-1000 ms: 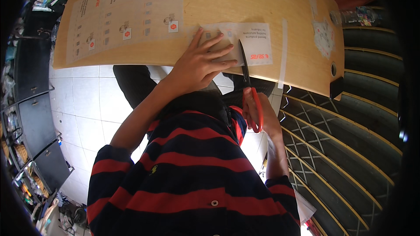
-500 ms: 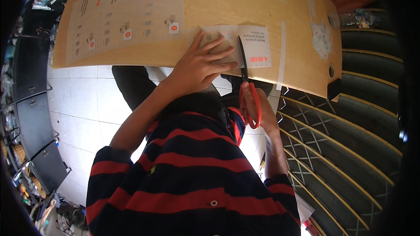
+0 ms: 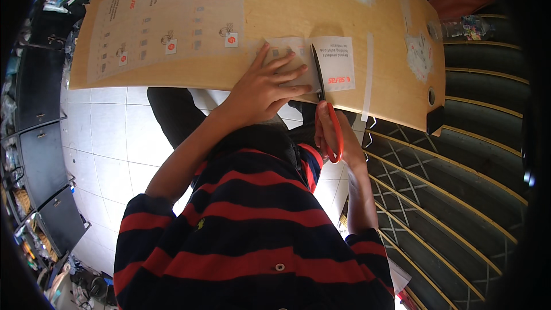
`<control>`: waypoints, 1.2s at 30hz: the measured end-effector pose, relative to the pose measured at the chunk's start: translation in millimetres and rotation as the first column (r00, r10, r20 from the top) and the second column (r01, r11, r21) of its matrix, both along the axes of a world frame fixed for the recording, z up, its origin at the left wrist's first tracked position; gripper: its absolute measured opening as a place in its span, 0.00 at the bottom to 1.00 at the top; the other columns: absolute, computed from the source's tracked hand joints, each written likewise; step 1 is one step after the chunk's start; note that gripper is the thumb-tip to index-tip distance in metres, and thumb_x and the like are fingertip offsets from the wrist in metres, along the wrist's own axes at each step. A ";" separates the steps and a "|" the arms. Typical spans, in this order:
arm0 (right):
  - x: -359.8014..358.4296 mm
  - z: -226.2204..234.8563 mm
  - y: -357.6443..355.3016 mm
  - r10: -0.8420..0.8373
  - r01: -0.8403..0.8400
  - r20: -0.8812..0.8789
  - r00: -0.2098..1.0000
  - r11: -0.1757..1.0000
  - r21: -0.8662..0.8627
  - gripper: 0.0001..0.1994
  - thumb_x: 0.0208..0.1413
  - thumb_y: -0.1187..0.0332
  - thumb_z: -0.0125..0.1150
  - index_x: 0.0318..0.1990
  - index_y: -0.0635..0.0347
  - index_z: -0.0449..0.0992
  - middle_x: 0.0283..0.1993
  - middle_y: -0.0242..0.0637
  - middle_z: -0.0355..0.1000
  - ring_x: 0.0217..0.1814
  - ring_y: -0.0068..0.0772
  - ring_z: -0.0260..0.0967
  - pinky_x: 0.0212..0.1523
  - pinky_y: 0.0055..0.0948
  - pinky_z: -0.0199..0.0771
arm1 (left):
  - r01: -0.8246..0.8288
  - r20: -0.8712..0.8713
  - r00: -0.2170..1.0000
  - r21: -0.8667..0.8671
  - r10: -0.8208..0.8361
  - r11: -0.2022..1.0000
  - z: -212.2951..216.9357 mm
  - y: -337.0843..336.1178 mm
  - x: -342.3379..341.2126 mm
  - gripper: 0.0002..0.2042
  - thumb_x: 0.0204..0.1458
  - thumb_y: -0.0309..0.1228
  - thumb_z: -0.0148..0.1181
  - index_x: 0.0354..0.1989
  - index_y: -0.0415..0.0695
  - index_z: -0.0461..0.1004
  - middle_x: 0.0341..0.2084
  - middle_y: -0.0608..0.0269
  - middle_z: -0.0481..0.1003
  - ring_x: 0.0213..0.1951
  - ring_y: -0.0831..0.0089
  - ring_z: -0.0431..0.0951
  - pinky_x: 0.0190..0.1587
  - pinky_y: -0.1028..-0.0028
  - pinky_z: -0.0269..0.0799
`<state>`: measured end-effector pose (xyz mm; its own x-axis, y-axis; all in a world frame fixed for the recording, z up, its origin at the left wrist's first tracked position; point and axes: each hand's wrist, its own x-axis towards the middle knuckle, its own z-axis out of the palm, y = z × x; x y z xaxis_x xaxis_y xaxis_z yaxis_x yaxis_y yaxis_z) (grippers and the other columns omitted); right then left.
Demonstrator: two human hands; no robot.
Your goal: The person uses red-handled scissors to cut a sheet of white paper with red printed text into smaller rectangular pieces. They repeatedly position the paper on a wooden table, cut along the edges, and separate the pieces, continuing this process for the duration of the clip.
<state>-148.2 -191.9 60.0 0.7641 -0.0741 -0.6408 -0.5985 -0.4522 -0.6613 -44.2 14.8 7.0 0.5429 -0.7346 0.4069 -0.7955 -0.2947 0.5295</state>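
A printed, whitish sheet piece (image 3: 337, 69) lies on the wooden tabletop close to its near edge. My left hand (image 3: 265, 87) rests palm down on the sheet's left part, fingers spread. In my right hand (image 3: 351, 148) is a pair of scissors (image 3: 336, 132) with red handles and dark blades. Its blades point away from me and run across the sheet just right of my left fingertips. The handles hang past the table's near edge. Whether the blades are apart cannot be made out clearly.
Translucent printed sheets (image 3: 172, 8) lie on the table (image 3: 287, 0) at the left. A pale tape strip (image 3: 369, 74) runs down the tabletop at the right. A plastic bottle (image 3: 462, 27) is by the far right edge. Dark cabinets (image 3: 43, 155) stand left, and a folding metal gate (image 3: 436, 195) right.
The scissors and my right hand have shifted slightly away from me along the sheet. My left hand stays pressed on it. The view has moved a little.
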 end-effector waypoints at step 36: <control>30.0 20.3 7.6 -0.040 0.041 -0.077 0.996 0.999 0.012 0.43 0.65 0.32 0.36 0.15 0.68 0.65 0.08 0.39 0.62 0.08 0.33 0.66 0.14 0.26 0.69 | 0.004 0.021 1.000 -0.056 -0.003 0.998 0.7 -0.1 0.8 0.15 0.55 0.28 0.59 0.49 0.56 0.82 0.58 0.62 0.75 0.64 0.53 0.67 0.69 0.33 0.45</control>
